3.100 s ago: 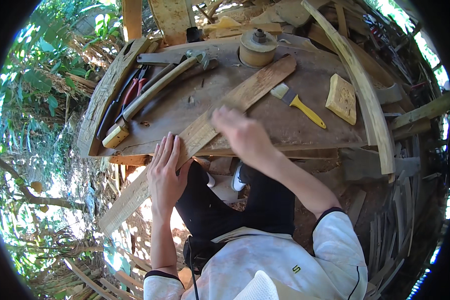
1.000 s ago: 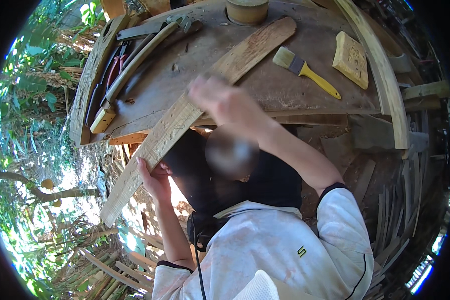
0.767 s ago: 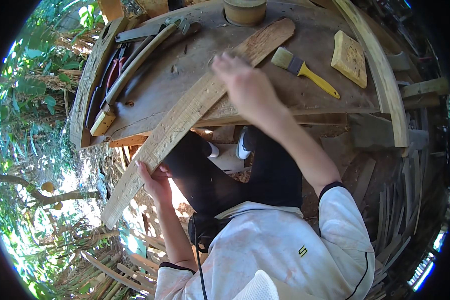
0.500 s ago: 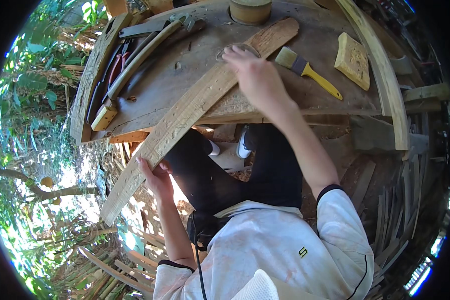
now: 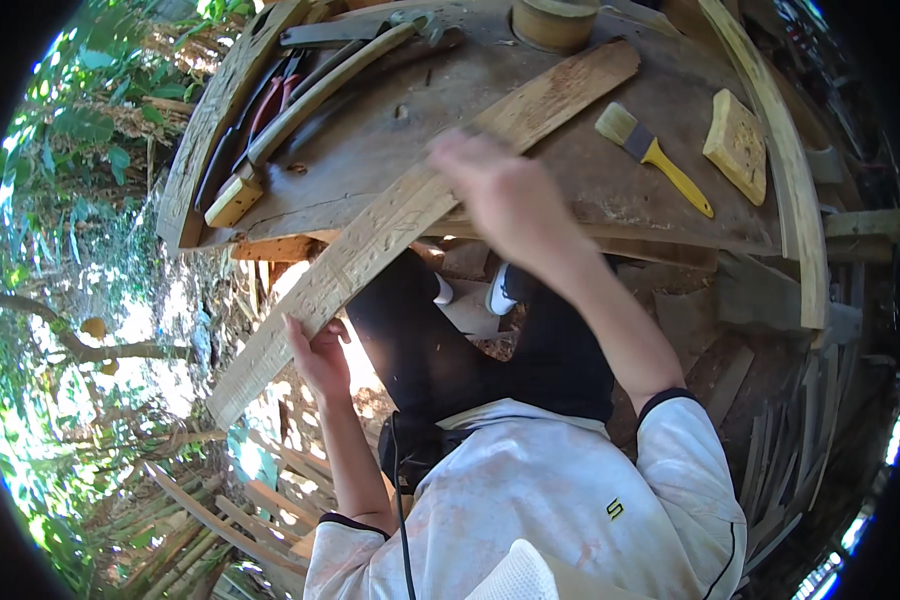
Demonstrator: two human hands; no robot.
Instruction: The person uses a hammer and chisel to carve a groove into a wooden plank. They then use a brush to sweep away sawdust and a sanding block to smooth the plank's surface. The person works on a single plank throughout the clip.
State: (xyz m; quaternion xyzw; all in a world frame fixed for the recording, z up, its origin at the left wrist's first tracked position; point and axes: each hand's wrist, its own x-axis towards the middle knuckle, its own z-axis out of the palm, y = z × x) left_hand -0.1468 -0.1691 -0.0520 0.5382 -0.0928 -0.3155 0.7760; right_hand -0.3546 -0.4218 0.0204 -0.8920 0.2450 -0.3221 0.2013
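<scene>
A long pale wooden plank [image 5: 379,235] with carved marks lies diagonally on the wooden worktable [image 5: 360,140], its lower end jutting past the front edge toward my body. My left hand [image 5: 317,355] grips that overhanging part, thumb at the edge and fingers bent underneath. Over the plank's middle is my right hand [image 5: 495,185], its fingers smeared by motion; whatever may be under them I cannot make out. A brush with a yellow handle [image 5: 675,180] lies right of the plank.
Pliers [image 5: 270,100], a long-handled tool [image 5: 320,90] and a small wooden block [image 5: 233,200] lie at the left. A cylindrical container [image 5: 555,20] stands at the back, a pale chunk [image 5: 735,150] at the right. Curved boards [image 5: 785,170] edge the table; loose strips [image 5: 770,440] lie below.
My left hand has shifted from on top of the plank to gripping its overhanging edge. In the last half second my right hand has moved down-left along the plank. The view has shifted.
</scene>
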